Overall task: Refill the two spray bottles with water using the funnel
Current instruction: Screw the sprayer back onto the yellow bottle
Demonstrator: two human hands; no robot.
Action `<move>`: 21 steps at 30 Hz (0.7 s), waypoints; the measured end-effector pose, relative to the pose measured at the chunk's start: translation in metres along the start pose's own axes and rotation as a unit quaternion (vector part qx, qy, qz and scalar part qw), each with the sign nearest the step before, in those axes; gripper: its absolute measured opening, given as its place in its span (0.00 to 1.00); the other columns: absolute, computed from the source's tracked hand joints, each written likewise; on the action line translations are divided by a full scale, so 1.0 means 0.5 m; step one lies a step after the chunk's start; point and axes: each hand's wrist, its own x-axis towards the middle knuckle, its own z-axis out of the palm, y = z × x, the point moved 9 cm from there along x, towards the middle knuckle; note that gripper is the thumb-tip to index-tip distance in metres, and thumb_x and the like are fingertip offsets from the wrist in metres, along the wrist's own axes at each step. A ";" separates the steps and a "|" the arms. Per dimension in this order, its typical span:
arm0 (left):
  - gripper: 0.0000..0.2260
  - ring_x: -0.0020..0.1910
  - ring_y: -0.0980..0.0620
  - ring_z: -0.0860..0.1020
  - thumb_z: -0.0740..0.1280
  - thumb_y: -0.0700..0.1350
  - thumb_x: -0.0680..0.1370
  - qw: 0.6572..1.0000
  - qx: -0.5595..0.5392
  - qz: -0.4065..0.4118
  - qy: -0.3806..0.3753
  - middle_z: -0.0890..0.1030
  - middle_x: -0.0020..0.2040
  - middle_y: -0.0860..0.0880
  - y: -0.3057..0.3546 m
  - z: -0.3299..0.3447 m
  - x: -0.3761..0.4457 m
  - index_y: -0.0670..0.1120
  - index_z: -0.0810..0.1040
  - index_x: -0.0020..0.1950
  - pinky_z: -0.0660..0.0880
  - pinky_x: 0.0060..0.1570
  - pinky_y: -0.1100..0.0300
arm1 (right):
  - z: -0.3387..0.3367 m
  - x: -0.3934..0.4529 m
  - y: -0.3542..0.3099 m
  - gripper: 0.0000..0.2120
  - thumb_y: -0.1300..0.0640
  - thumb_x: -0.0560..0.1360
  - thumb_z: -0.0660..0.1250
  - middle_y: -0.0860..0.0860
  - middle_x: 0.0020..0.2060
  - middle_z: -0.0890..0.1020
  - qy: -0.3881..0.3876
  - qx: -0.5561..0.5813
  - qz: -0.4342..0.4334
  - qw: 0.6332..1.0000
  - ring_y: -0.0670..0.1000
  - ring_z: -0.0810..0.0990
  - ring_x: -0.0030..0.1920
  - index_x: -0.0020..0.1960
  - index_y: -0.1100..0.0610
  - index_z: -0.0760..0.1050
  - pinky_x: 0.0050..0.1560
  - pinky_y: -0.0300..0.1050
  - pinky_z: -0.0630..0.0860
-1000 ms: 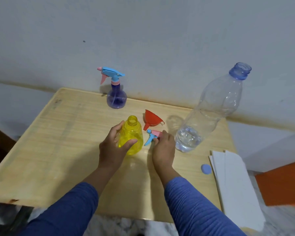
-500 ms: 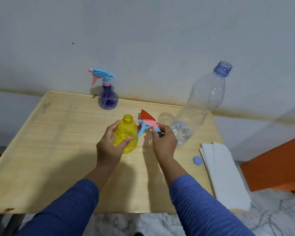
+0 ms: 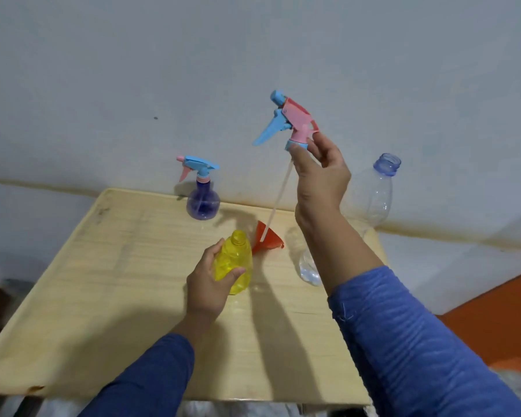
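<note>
— What is the left hand (image 3: 206, 285) doing?

— Its fingers (image 3: 234, 271) and thumb are curled round the yellow spray bottle (image 3: 234, 264), which stands upright near the middle of the tabletop (image 3: 109, 281) with its threaded neck uncovered.

— And the right hand (image 3: 319, 179)?

— It is raised high above the tabletop. Its fingers (image 3: 313, 147) pinch the collar of the pink and blue trigger sprayer (image 3: 286, 120), and the thin dip tube (image 3: 278, 200) hangs down from it, slanting toward the bottle without touching it.

— Where is the funnel?

— The red funnel (image 3: 266, 240) lies on its side just behind and right of the yellow bottle, the tube's tip passing in front of it.

— The second spray bottle?

— The purple spray bottle (image 3: 202, 195) stands at the far edge of the tabletop, near the wall, its blue and pink trigger head screwed on.

— And the water?

— A clear water bottle (image 3: 376, 194) stands toward the far right corner, uncapped, partly hidden by the right forearm; some water shows at its base.
</note>
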 end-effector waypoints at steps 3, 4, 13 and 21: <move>0.29 0.55 0.58 0.74 0.77 0.46 0.67 1.000 0.001 0.001 -0.001 0.75 0.57 0.60 0.000 0.000 0.001 0.58 0.71 0.66 0.69 0.55 0.64 | 0.026 -0.006 -0.006 0.21 0.67 0.69 0.72 0.55 0.51 0.81 -0.012 0.011 -0.007 1.000 0.34 0.80 0.36 0.61 0.60 0.75 0.46 0.32 0.77; 0.29 0.55 0.58 0.74 0.77 0.47 0.67 1.000 0.003 0.001 0.001 0.76 0.56 0.60 -0.001 0.000 0.001 0.58 0.71 0.66 0.69 0.55 0.65 | 0.029 -0.011 0.000 0.21 0.67 0.69 0.72 0.55 0.52 0.81 -0.013 0.011 -0.005 1.000 0.34 0.80 0.37 0.61 0.61 0.75 0.44 0.30 0.77; 0.29 0.55 0.59 0.76 0.77 0.46 0.67 1.000 0.009 0.000 0.002 0.77 0.55 0.61 -0.011 0.002 0.004 0.61 0.71 0.64 0.70 0.56 0.65 | 0.049 -0.047 0.061 0.21 0.69 0.70 0.71 0.52 0.49 0.80 -0.021 0.020 0.013 1.000 0.41 0.81 0.42 0.61 0.60 0.73 0.43 0.28 0.76; 0.29 0.58 0.55 0.77 0.77 0.49 0.67 1.000 0.020 0.000 0.008 0.78 0.58 0.57 -0.013 0.002 0.002 0.62 0.71 0.65 0.75 0.59 0.56 | 0.081 -0.029 -0.004 0.22 0.68 0.70 0.72 0.51 0.49 0.80 -0.041 0.022 -0.035 0.998 0.35 0.80 0.39 0.61 0.58 0.71 0.44 0.28 0.76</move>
